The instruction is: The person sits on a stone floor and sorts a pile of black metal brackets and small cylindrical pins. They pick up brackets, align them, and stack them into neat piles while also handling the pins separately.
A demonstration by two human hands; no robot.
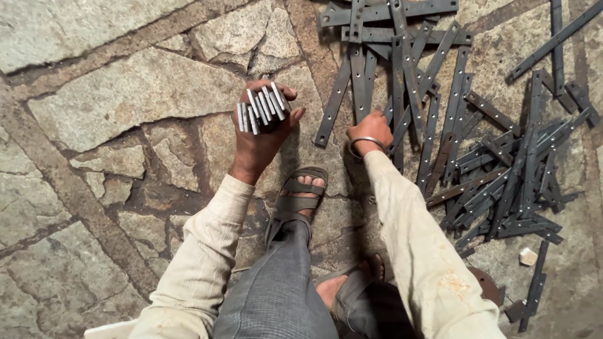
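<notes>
My left hand (260, 135) is raised above the stone floor and grips a bundle of flat metal strips (262, 105), seen end-on with their pale cut ends toward the camera. My right hand (372, 129), a metal bangle on its wrist, reaches into a heap of long dark perforated metal strips (402, 69) lying on the floor, fingers closed around one or more of them. Both arms wear pale long sleeves.
A second, bigger tangle of short dark metal strips (509, 182) lies to the right. My sandalled foot (301, 194) rests between the arms, the other foot (352, 285) lower down. A small pale block (527, 256) lies by the right pile. Rough stone paving (125, 100) spreads left.
</notes>
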